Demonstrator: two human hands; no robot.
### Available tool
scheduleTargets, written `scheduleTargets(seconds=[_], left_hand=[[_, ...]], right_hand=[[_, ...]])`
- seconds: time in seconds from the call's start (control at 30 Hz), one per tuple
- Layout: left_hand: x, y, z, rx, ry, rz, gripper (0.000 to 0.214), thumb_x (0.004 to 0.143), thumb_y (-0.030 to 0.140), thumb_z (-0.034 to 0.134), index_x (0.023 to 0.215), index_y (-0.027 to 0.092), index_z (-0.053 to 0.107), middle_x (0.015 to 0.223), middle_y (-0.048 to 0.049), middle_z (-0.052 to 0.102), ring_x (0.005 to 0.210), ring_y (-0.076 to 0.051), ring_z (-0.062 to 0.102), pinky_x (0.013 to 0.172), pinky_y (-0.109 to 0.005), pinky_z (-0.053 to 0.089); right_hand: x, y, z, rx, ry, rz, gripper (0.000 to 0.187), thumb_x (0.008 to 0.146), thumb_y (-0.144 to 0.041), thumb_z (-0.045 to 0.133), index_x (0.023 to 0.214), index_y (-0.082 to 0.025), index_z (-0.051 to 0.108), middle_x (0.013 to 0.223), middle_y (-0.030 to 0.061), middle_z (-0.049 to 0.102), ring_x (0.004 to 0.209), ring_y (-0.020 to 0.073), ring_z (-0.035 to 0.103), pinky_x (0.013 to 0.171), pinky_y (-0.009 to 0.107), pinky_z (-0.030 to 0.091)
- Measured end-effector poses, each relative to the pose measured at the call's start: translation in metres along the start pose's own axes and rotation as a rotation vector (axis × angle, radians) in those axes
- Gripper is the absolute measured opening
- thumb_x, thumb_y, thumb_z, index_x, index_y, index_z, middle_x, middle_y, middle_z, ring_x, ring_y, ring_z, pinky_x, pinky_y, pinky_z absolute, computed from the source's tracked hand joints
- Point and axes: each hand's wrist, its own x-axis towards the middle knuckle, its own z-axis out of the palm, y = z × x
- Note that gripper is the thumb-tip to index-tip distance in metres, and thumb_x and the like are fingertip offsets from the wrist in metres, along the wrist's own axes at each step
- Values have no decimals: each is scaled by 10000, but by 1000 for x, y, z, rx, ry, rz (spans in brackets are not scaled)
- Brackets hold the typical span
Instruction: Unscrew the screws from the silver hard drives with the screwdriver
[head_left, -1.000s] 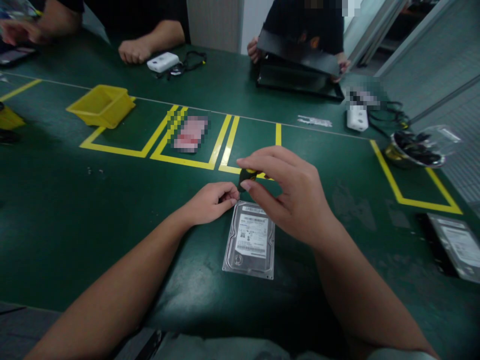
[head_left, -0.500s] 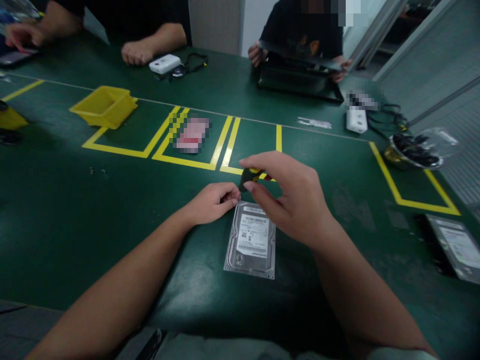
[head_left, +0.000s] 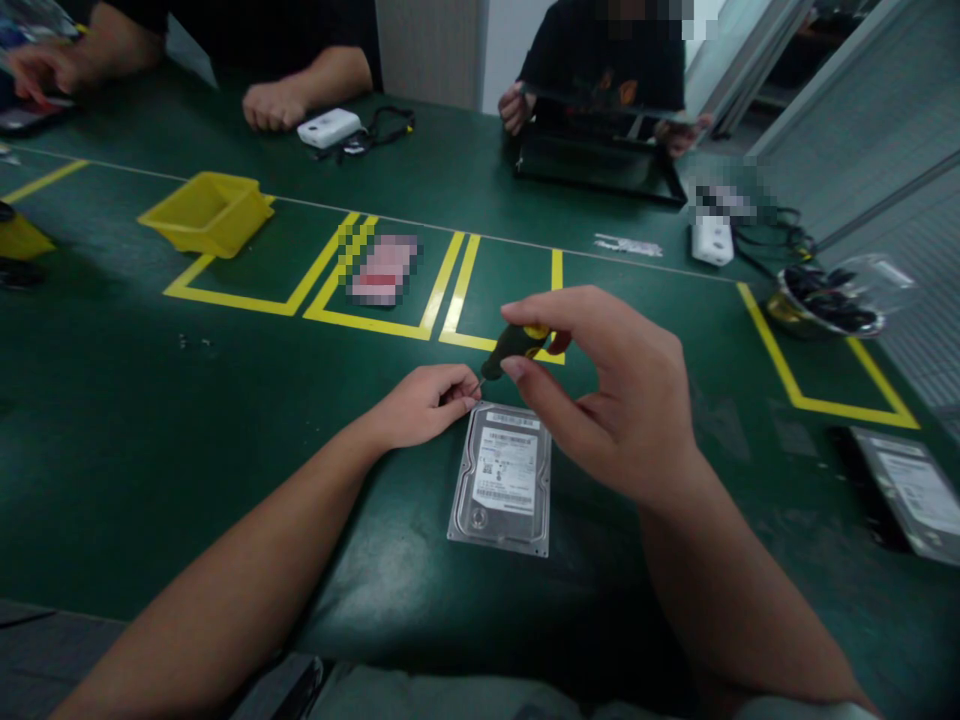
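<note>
A silver hard drive (head_left: 501, 478) lies flat on the green table, label side up. Its far left corner is beneath the curled fingers of my left hand (head_left: 429, 405), which are closed in a pinch; whatever is between them is hidden. My right hand (head_left: 611, 405) grips a screwdriver (head_left: 510, 350) by its dark green and yellow handle, between thumb and fingers. The screwdriver leans to the right, its thin shaft running down to my left fingertips at that corner. Its tip is out of sight.
To the right lies another drive (head_left: 911, 485). A yellow bin (head_left: 206, 215) stands at the far left, and a bowl of dark parts (head_left: 825, 300) at the right. Yellow tape marks the table. Across it, one person holds a dark panel (head_left: 600, 165); another rests a hand (head_left: 274, 105) near a white device (head_left: 330, 128).
My right hand has shifted to the right, tilting the screwdriver's handle that way. More of the handle and shaft shows. My left hand and the hard drive have hardly moved.
</note>
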Motion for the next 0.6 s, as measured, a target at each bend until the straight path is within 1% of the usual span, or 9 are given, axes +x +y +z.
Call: scheduleTargets(seconds=[0.23, 0.33, 0.43, 0.6], left_hand=[[1, 2, 0, -16, 1, -8, 46, 886, 201, 591, 875, 165, 617, 767, 27, 598, 694, -122, 539, 633, -247, 382], [1, 0, 0, -12, -20, -13, 72, 892, 215, 574, 886, 160, 620, 788, 16, 617, 724, -134, 560, 655, -256, 396], [1, -2, 0, 3, -17, -10, 103, 893, 238, 563, 856, 155, 610, 787, 5, 618, 732, -145, 563, 663, -265, 402], [0, 2, -1, -13, -29, 4, 140, 899, 257, 521, 868, 158, 614, 860, -20, 648, 799, -167, 593, 735, -296, 456]], right_hand=[[-1, 2, 2, 19, -41, 10, 297, 878, -138, 602, 1174, -161, 621, 1087, 67, 696, 959, 177, 646, 826, 327, 537], [-2, 3, 5, 27, -57, 5, 284, 888, -156, 592, 1171, -157, 623, 1068, 61, 693, 959, 175, 643, 833, 326, 531], [-3, 3, 8, 30, -79, -8, 259, 901, -180, 580, 1156, -157, 626, 1049, 57, 695, 952, 175, 645, 832, 322, 526], [-2, 2, 15, 48, -130, -13, 251, 909, -185, 576, 1145, -117, 631, 1028, 68, 698, 936, 164, 643, 828, 295, 510]])
